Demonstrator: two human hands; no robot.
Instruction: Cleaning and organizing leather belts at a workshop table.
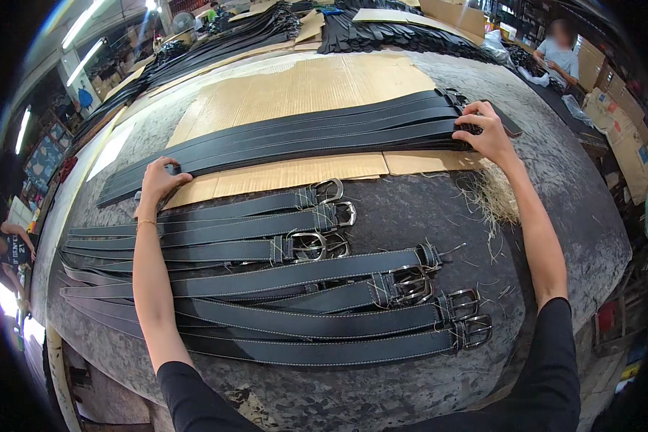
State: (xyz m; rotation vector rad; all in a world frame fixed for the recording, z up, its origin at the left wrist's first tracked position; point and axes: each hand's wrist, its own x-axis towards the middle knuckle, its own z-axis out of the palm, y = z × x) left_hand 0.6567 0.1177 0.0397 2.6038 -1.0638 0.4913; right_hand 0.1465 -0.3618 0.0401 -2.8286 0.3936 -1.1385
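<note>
A stack of black stitched belts lies across a cardboard sheet. At its near left edge is my left hand, fingers curled around a small dark piece, perhaps a belt loop or strap part. My right hand has its thumb and fingers on the buckle end of the nearest belt in the stack. Below my hands, several more black belts with pale stitching lie spread out, their metal buckles towards the right and loose thread ends at the buckle folds. My left forearm passes over these belts.
A heap of cut thread lies beside my right forearm on the dark worktable. Large piles of black straps and cardboard cover the far side. A person sits at the far right; another person is at the left.
</note>
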